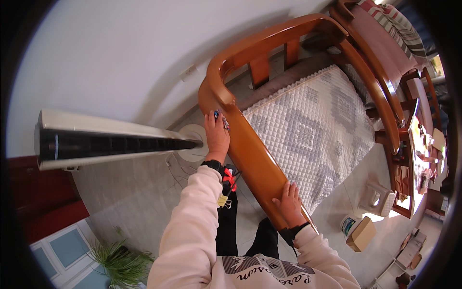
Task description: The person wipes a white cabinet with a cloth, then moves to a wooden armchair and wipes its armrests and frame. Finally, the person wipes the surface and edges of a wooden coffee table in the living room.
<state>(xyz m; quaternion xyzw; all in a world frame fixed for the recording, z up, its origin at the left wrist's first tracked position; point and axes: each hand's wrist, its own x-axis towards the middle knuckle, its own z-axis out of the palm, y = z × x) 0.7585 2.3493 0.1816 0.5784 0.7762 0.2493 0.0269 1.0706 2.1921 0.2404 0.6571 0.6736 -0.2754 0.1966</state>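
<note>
A wide armrest of brown varnished wood runs diagonally before me, part of a wooden sofa. Near its upper end my left hand lies over a small multicoloured object, which shows at the fingers; what it is, I cannot tell. Farther down the same armrest rests my right hand, fingers spread, with nothing seen in it. Beside the armrest, a grey and white quilted cover lies over the sofa seat. Both wrists have black bands, and a yellow binder clip hangs below my left wrist.
A tower fan or similar column appliance stands at the left on a round base, cables near it. A green plant is at the lower left. At the right are a plastic stool, a cardboard box and a cluttered table.
</note>
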